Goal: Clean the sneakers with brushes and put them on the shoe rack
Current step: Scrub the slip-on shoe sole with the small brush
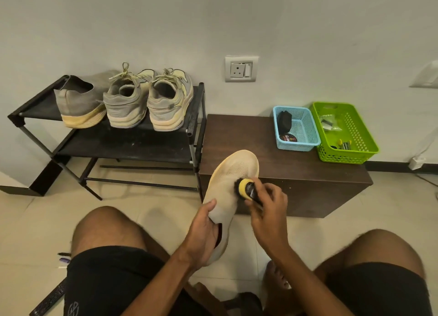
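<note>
On the rack (194,116) at far left stand three sneakers: a slip-on (78,104) and a laced pair (147,102), heels toward the camera. Lower, between the knees, the left hand (203,235) grips a pale sneaker (227,180) by its collar, toe up. Against its knit upper the right hand (267,216) pinches a yellow brush (245,188), bristles touching. Behind, a brown bench (296,173) carries a blue basket (296,128) and a green basket (346,133).

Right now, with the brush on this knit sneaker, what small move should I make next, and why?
Probably sweep the brush toward the toe. The right hand presses its bristles mid-upper on the sneaker, the left hand steadies the heel, and the toe mesh ahead lies uncovered.
</note>
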